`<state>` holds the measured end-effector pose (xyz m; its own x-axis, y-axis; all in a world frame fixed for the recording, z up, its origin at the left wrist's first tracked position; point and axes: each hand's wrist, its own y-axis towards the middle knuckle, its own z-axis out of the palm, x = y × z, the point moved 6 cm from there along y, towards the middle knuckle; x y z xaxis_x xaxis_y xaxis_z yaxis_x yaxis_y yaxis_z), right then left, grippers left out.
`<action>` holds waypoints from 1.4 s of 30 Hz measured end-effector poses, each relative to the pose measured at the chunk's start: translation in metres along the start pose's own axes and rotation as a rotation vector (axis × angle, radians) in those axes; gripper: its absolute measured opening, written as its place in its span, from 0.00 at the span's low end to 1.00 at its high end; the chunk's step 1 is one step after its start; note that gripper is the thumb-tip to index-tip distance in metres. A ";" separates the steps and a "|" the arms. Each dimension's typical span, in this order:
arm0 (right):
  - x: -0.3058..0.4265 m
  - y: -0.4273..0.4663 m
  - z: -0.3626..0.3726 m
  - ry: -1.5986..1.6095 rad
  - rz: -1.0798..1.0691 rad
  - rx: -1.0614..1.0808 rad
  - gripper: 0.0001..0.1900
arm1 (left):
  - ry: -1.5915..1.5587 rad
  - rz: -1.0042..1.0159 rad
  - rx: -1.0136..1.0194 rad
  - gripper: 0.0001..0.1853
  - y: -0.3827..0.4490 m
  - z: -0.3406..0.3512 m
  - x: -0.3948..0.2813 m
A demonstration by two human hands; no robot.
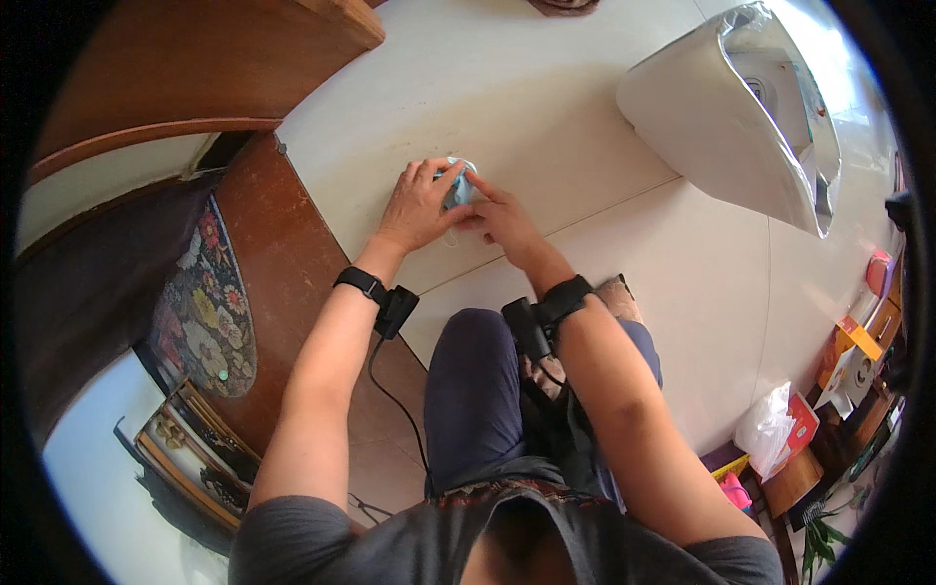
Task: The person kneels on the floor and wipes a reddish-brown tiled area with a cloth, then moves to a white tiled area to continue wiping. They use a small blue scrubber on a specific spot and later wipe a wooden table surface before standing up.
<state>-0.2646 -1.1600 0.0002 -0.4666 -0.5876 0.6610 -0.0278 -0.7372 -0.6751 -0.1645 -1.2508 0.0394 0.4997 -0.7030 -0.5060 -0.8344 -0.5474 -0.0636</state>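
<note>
A small, crumpled light blue face mask [458,191] is held just above the pale tiled floor, mostly covered by fingers. My left hand [418,203] grips it from the left, with the thumb across its near side. From the right, my right hand [506,221] holds its edge, index finger extended along it and the other fingers curled. A thin white loop [449,240] hangs below the hands. Black straps with small boxes sit on both wrists.
A white, foil-edged bin-like container [702,117] leans at upper right. Brown wooden furniture [285,278] with a floral mat [208,307] borders the left. Framed pictures [194,446] stand at lower left. Boxes and a white plastic bag [764,428] lie at right.
</note>
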 end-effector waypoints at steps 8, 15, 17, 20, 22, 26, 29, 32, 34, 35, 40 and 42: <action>0.061 -0.017 -0.105 -0.754 -0.388 -0.415 0.22 | 0.028 0.075 -0.234 0.17 -0.001 0.006 0.015; 0.058 -0.065 -0.181 -1.457 -0.646 -0.874 0.26 | 0.044 -0.075 -0.310 0.13 0.026 -0.012 0.041; 0.045 -0.061 -0.178 -1.588 -0.578 -0.834 0.27 | 0.088 -0.081 -0.269 0.15 0.039 -0.014 0.042; 0.043 -0.062 -0.177 -1.545 -0.538 -0.811 0.26 | 0.238 -0.079 -0.340 0.10 0.050 -0.026 0.052; 0.045 -0.060 -0.176 -1.539 -0.566 -0.819 0.26 | 0.268 -0.097 -0.359 0.09 0.062 -0.032 0.064; 0.040 -0.060 -0.181 -1.506 -0.579 -0.815 0.26 | -0.133 -0.463 -0.050 0.17 0.086 -0.040 0.112; 0.043 -0.063 -0.181 -1.483 -0.612 -0.806 0.26 | -0.105 -0.505 -0.098 0.16 0.101 -0.052 0.117; 0.046 -0.066 -0.177 -1.451 -0.628 -0.796 0.26 | 0.318 -0.292 -0.331 0.18 0.101 -0.065 0.105; 0.046 -0.066 -0.183 -1.466 -0.592 -0.797 0.26 | 0.286 -0.328 -0.341 0.16 0.104 -0.062 0.094; 0.046 -0.066 -0.185 -1.470 -0.591 -0.802 0.26 | 0.249 -0.350 -0.341 0.15 0.105 -0.056 0.094; 0.050 -0.065 -0.177 -1.451 -0.636 -0.798 0.26 | 0.221 -0.346 -0.364 0.15 0.094 -0.038 0.081; 0.049 -0.064 -0.177 -1.443 -0.630 -0.791 0.26 | 0.220 -0.242 -0.341 0.18 0.089 -0.030 0.062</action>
<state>-0.4423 -1.0820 0.0179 0.8541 -0.4246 0.3004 -0.4662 -0.8810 0.0802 -0.2007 -1.3565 0.0281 0.7389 -0.5958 -0.3147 -0.5820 -0.7997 0.1477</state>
